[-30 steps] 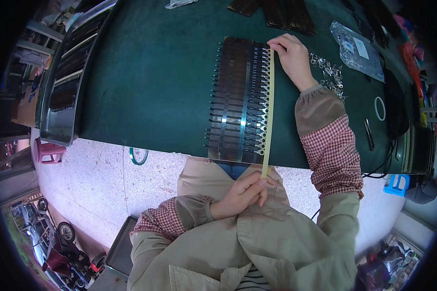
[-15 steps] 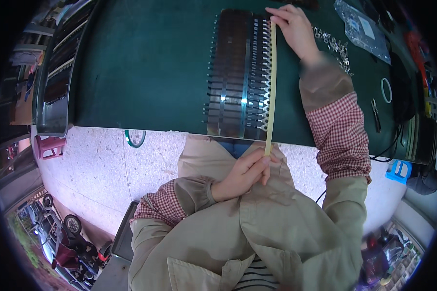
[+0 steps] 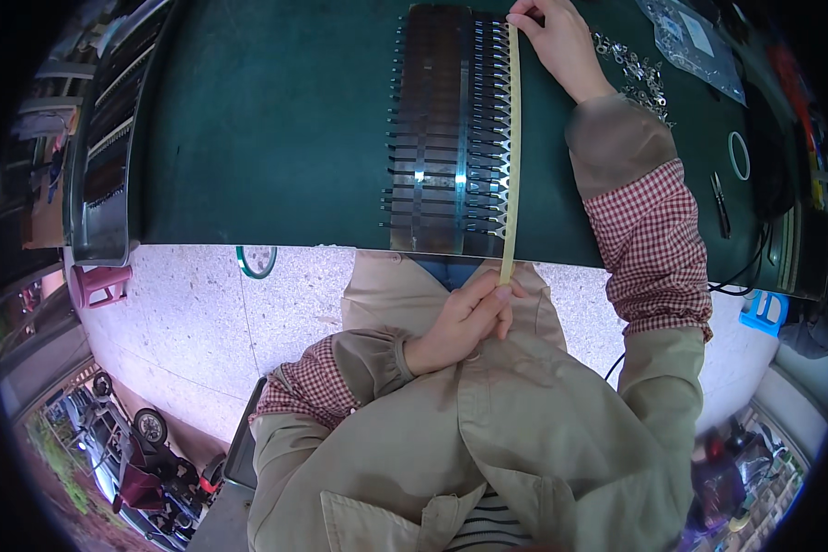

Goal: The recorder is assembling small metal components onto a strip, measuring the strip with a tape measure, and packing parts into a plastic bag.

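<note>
A narrow pale-yellow strip, like masking tape [image 3: 514,120], runs straight between my two hands. My left hand [image 3: 469,322] pinches its near end just off the table's front edge, in front of my lap. At the far end, my right hand [image 3: 554,44] holds the strip between thumb and fingers. It lies along the right-hand ends of a row of small fork-ended metal pieces [image 3: 490,138]. These pieces are set side by side across a dark flat holder [image 3: 439,120] on the green table. Whether the strip sticks to them, I cannot tell.
Loose silvery metal parts [image 3: 642,78] lie right of my right wrist, near a clear plastic bag [image 3: 695,46]. Farther right are a white ring [image 3: 738,156] and a small pair of snips [image 3: 720,204]. A metal tray [image 3: 106,221] with similar racks stands at the left.
My right hand's fingers have curled in at the strip's far end, and the strip lies closer along the metal ends. My left hand keeps its pinch. The whole view has shifted slightly.
</note>
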Available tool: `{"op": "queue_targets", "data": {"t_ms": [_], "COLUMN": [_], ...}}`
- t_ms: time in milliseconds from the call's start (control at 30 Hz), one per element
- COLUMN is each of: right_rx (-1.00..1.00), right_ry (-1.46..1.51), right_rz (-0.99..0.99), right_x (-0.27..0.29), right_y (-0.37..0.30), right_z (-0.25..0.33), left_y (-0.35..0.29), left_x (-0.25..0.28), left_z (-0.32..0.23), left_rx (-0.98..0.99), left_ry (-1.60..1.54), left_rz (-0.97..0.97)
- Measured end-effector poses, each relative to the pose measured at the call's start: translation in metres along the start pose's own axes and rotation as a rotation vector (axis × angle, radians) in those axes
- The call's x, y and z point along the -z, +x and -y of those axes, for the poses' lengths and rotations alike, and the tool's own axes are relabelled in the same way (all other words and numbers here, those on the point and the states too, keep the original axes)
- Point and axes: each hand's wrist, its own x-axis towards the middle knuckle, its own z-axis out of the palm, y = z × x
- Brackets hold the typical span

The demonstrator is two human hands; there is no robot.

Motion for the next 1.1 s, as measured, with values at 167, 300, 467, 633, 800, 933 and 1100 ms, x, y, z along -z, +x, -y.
{"op": "queue_targets", "data": {"t_ms": [167, 300, 467, 633, 800, 933, 1100], "right_rx": [-0.013, 0.112, 0.288, 0.284, 0.230, 0.226, 0.210], "right_ry": [0.013, 0.249, 0.191, -0.114, -0.129, -0.115, -0.051], "right_rz": [0.000, -0.127, -0.008, 0.117, 0.224, 0.325, 0.468], "right_x": [-0.001, -0.015, 0.001, 0.016, 0.040, 0.064, 0.093], "right_y": [0.000, 0.002, -0.006, -0.026, -0.051, -0.079, -0.122], "right_z": [0.004, -0.010, -0.015, 0.007, 0.045, 0.079, 0.123], "left_y": [0.006, 0.013, 0.018, 0.019, 0.019, 0.021, 0.021], "left_x": [0.002, 0.006, 0.011, 0.008, 0.007, 0.007, 0.006], "left_z": [-0.006, -0.002, 0.006, 0.007, 0.006, 0.003, 0.001], "left_rx": [0.053, -0.002, -0.046, -0.050, -0.079, -0.055, -0.051], "left_ry": [-0.021, -0.089, -0.029, 0.029, 0.108, 0.121, 0.085], "left_rz": [-0.052, -0.072, -0.140, -0.195, -0.241, -0.259, -0.293]}}
